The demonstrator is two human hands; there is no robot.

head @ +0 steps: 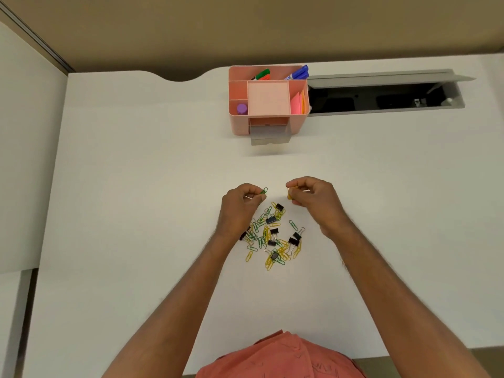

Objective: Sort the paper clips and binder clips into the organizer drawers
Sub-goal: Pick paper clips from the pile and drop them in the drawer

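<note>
Head camera looks down on a white desk (136, 186) where both hands hover above a scattered pile of clips (272, 236). The left hand (240, 205) pinches a green paper clip (264, 191) between thumb and forefinger, the clip sticking out just past its fingertips. The right hand (316, 197) has its fingers curled round something yellow (290, 193), most likely a few yellow paper clips, though the blur leaves that unsure. Between and just below the two grips lie the loose green and yellow paper clips mixed with black binder clips (271, 220), some partly under the left wrist. Well beyond both grips, toward the far edge of the desk, stands the pink organizer (237, 126), its clear drawer (268, 136) pulled out toward the hands. Markers (298, 73), a purple cap (242, 108) and pink notes (296, 105) sit in its top compartments.
</note>
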